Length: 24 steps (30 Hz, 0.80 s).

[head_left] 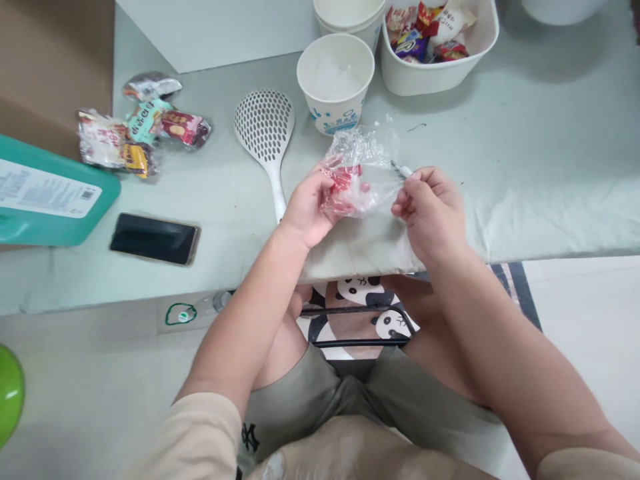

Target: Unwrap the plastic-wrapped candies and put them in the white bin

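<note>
A clear plastic bag (373, 180) with something red and white inside hangs between my two hands, just in front of a paper cup (336, 83). My left hand (315, 203) is closed around the bag's left part, over the red piece. The fingers of my right hand (433, 207) pinch the bag's gathered right end, where a dark and white tie (401, 169) sticks out. A white slotted ladle (267, 133) lies left of my left hand, its handle end close to my wrist.
Behind the cup are stacked cups (350, 19) and a white tub (425, 77) of wrapped snacks. Several snack packets (145, 127), a phone (155, 239) and a green container (55, 193) lie at the left. The table's front edge runs below my hands.
</note>
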Motion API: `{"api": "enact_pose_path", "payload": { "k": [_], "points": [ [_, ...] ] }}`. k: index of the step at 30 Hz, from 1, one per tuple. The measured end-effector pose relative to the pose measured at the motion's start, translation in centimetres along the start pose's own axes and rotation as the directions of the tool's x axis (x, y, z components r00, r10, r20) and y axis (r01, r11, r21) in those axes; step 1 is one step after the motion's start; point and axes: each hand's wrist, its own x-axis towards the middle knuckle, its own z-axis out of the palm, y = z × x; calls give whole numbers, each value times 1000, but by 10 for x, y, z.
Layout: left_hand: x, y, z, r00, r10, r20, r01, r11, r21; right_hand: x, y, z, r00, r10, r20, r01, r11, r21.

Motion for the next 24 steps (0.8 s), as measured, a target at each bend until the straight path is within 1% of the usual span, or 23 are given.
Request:
{"api": "enact_pose_path", "payload": {
  "k": [2,4,6,7,8,9,10,11,13,14,15,17,18,21,24],
  "points": [
    [-1,4,0,999,-25,-39,22,997,-72,3,3,-2,999,-13,-35,13,1000,-4],
    [-3,7,2,997,-22,-73,13,993,-114,5,6,-5,995,-74,-70,68,995,-74],
    [-6,7,5,997,17,-81,-25,994,-106,3,6,-7,970,-225,-97,203,960,-194],
    [-7,6,7,997,41,-70,-47,995,-83,1,5,-8,942,-324,-83,294,920,-259],
    [-9,5,9,997,60,-54,-63,997,-52,-1,4,-8,906,-421,-40,388,865,-320],
    [-11,3,12,997,69,-35,-70,997,-19,-4,2,-9,868,-495,35,471,801,-370],
    [-13,2,14,997,72,-20,-71,997,10,-7,0,-9,835,-535,133,538,739,-407],
    [-13,1,15,997,72,-13,-71,997,32,-9,-1,-9,805,-543,241,590,683,-431],
    [-14,0,17,997,73,-28,-72,996,51,-11,-2,-9,753,-498,429,657,592,-466],
    [-13,0,17,996,79,-46,-77,996,55,-11,-2,-9,736,-465,491,675,555,-486],
    [-12,0,16,994,87,-65,-83,995,60,-11,-1,-9,726,-439,530,686,523,-506],
    [-7,0,12,990,106,-95,-99,992,77,-9,1,-9,721,-403,563,691,480,-541],
    [-5,0,9,987,119,-106,-110,990,88,-9,2,-9,722,-392,570,690,476,-546],
    [5,-4,-2,980,151,-129,-135,983,124,-9,-1,-10,721,-397,569,688,512,-514],
    [14,-10,-15,978,165,-126,-144,977,158,-14,-9,-11,731,-433,528,679,540,-498]
  ]
}}
